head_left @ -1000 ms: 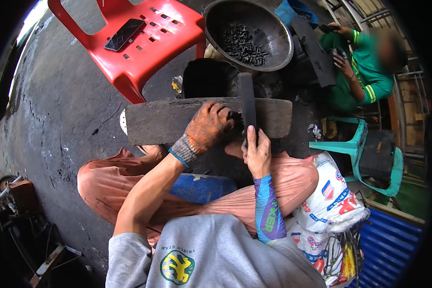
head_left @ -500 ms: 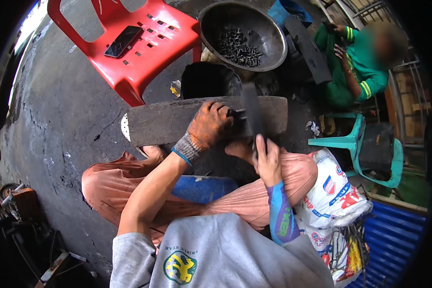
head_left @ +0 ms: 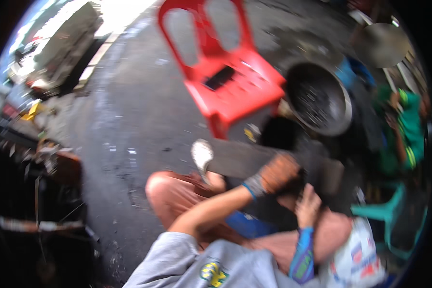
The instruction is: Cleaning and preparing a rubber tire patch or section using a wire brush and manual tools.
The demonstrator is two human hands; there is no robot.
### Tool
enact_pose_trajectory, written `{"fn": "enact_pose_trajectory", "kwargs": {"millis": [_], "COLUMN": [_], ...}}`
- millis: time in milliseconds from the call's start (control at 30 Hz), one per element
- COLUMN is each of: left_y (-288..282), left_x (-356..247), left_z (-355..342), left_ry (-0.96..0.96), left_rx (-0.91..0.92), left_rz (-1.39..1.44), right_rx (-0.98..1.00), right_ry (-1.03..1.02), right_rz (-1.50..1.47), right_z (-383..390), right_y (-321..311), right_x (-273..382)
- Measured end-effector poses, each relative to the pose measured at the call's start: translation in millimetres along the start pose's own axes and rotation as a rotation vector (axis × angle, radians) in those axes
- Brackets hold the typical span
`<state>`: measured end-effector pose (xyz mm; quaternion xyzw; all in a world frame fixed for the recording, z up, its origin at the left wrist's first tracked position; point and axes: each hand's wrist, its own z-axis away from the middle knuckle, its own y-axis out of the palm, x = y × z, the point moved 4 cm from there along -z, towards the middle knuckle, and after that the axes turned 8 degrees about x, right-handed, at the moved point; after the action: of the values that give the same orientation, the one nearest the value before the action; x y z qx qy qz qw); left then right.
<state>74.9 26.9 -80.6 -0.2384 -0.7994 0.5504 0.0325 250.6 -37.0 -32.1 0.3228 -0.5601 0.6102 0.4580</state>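
Note:
My left hand, in an orange-coated work glove, is closed and rests on a long dark wooden board across my lap. What its fingers hold is hidden and blurred. My bare right hand, below a blue and purple arm sleeve, is wrapped round the handle of a broad dark-bladed knife. The blade stands over the board just right of the glove, smeared by motion. Behind the board sits a black container.
A red plastic chair carries a phone. Right of it stands a metal basin with small dark pieces. A co-worker in green sits at far right, near a teal chair. A white sack lies by my right knee.
My view has swung left, so the scene sits further right and lower, with more floor showing at the left. Both hands stay at the board; the knife still stands beside the glove.

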Motion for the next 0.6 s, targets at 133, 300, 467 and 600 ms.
{"fn": "enact_pose_trajectory", "kwargs": {"millis": [133,300,467,600], "left_y": [-62.5,-71.6,-62.2,-70.4], "left_x": [-47.9,-33.6,-28.8,-37.5], "left_z": [-55.8,-56.2,-53.8,-46.3], "left_ry": [0.240,0.171,0.174,0.251], "left_rx": [-0.053,0.002,0.025,-0.013], "left_rz": [0.251,0.210,0.182,0.152], "right_rx": [0.010,-0.117,0.135,-0.079], "right_ry": [0.053,-0.114,0.056,-0.499], "right_rz": [-0.118,0.156,0.392,0.781], "right_z": [-22.9,-9.5,19.5,-12.0], "right_y": [-28.5,-5.3,-42.2,-27.9], "right_x": [3.7,35.5,-4.1,-50.6]}}
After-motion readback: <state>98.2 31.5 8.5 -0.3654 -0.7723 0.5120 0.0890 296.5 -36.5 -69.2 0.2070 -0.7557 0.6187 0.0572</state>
